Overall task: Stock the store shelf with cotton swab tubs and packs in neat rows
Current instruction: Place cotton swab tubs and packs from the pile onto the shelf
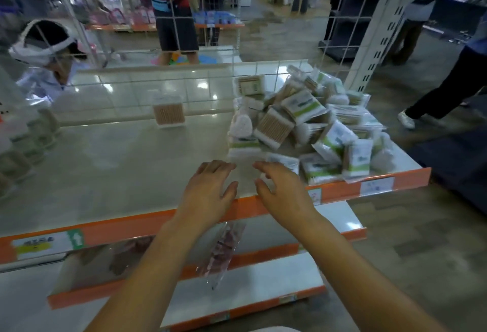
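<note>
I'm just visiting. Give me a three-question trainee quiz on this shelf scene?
1. True or false: the left hand holds a pack.
2. Where is the heap of packs: A) the shelf's right end, B) the floor, C) a lower shelf?
3. How many clear tubs stand alone by the wire grid?

Key: 1 false, both it and the right hand are empty; 2 A; 3 one.

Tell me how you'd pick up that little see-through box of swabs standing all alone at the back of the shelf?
Grip the clear tub by its two narrow sides, coming from the front and above. It stands upright with free shelf around it, so fingers can likely slide down either side. The wire grid behind it blocks any approach from the back. Both hands, left and right, are open and empty.
</note>
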`<action>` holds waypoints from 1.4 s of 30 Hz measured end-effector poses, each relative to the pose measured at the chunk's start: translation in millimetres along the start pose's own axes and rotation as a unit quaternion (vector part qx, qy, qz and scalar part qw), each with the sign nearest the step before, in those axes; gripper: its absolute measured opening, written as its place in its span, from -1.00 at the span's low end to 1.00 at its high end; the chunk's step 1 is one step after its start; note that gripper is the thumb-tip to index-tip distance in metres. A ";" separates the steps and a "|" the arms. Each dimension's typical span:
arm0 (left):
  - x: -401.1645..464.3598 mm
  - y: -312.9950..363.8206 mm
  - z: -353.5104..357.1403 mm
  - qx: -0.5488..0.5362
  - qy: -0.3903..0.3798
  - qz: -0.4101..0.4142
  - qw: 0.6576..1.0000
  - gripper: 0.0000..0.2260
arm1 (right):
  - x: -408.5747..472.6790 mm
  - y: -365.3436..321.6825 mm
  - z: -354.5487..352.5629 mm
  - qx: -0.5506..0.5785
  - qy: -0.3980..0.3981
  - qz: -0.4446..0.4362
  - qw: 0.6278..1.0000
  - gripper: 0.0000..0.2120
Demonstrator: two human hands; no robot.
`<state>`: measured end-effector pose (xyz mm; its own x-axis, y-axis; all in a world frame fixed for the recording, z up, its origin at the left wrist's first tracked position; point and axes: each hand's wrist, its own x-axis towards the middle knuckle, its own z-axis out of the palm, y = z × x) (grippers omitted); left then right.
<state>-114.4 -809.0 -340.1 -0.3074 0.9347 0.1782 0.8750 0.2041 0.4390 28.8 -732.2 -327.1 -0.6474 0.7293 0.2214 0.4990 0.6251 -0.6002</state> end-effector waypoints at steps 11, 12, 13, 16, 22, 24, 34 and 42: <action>20.6 32.9 31.7 -0.010 -0.009 -0.001 1.000 -0.37 | 36.7 68.7 -28.6 -0.101 -0.069 0.014 0.992 -0.51; 20.4 31.5 33.0 -0.012 -0.009 -0.002 1.000 -0.33 | 40.8 69.2 -30.5 -0.098 -0.091 0.021 0.991 -0.45; 20.1 30.2 33.8 -0.013 -0.012 -0.007 1.000 -0.32 | 44.6 68.4 -32.4 -0.095 -0.109 0.027 0.989 -0.40; 20.0 28.5 32.4 -0.012 -0.032 -0.026 0.999 -0.43 | 55.7 64.8 -37.4 -0.095 -0.154 0.054 0.982 -0.31; 16.4 22.8 33.0 -0.048 -0.027 -0.033 0.998 -0.47 | 57.9 63.9 -33.1 -0.094 -0.210 0.122 0.966 -0.40; 15.3 19.7 35.0 -0.063 -0.017 -0.035 0.997 -0.55 | 56.0 63.9 -31.8 -0.086 -0.191 0.098 0.973 -0.42; 15.5 23.5 31.3 -0.335 0.071 -0.119 0.932 -0.70 | 44.7 62.4 -33.4 0.143 -0.060 0.051 0.987 -0.50; 22.8 34.2 22.5 -0.557 0.046 -0.165 0.813 -0.64 | 52.8 46.3 -56.2 0.344 -0.018 0.044 0.938 -0.52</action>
<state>-83.0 -774.2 -340.8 -0.5279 0.8465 -0.0691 -0.1268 0.0019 0.9919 50.0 -649.1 -300.0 -0.6460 0.7522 0.1302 0.0686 0.2271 -0.9715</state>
